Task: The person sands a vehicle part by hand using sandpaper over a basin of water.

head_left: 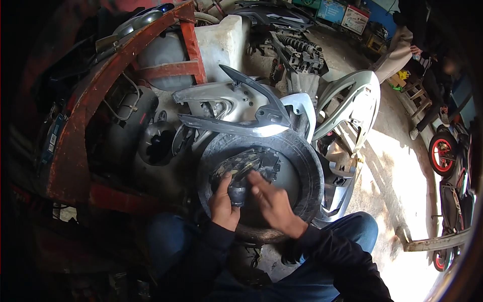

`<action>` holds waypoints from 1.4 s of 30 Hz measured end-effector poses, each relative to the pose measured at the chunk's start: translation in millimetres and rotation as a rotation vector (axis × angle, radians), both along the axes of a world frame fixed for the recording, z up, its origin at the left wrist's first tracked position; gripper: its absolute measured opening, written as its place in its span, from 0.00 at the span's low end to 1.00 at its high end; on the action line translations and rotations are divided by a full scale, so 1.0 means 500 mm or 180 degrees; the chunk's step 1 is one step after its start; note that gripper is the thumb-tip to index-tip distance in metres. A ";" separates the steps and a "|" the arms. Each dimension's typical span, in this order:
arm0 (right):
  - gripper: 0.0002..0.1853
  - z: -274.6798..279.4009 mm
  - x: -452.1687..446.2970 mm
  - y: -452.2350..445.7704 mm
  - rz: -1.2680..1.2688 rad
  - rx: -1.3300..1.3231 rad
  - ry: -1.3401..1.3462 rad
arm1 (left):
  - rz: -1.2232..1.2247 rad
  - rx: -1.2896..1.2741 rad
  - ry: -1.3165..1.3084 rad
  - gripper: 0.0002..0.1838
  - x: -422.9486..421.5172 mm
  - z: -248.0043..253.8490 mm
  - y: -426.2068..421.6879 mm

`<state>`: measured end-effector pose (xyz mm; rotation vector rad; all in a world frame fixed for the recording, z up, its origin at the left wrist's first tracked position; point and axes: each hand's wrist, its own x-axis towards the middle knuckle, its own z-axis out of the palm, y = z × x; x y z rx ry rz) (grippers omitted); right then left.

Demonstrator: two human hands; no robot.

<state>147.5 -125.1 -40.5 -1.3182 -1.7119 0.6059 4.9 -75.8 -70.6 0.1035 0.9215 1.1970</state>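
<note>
A dark, wet-looking vehicle part (241, 165), like a lamp housing with tabs along one edge, is tilted over a round black tub (313, 186). My left hand (225, 207) grips its near side, thumb up along the edge. My right hand (275, 204) is beside the part's right side with fingers stretched out. Its fingertips are close to the surface; contact cannot be made out. Greyish liquid (289, 178) shows inside the tub. A grey grab rail (261, 95) lies across the tub's far rim.
Silver and white motorcycle body panels (354, 95) stand behind and right of the tub. A red-brown metal frame (80, 121) rises at left. Shock absorbers (299, 44) lie farther back. At right are a motorcycle with red wheels (443, 153) and another person (427, 65).
</note>
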 end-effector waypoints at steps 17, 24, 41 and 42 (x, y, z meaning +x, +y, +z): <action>0.18 -0.037 0.056 0.069 -0.0133 -0.1039 0.0568 | 0.0007 -0.0022 -0.0407 0.19 -0.020 0.009 -0.003; 0.20 -0.063 0.059 0.063 0.0059 -0.0443 0.0306 | 0.0049 0.0125 -0.0232 0.20 -0.008 0.024 -0.020; 0.18 -0.050 0.024 0.050 -0.0284 -0.0109 -0.0216 | 0.0085 -0.0201 -0.0184 0.15 0.000 0.025 -0.016; 0.18 -0.050 0.028 0.061 -0.0418 -0.0255 -0.0293 | 0.0087 -0.0204 -0.0180 0.15 0.001 0.023 -0.019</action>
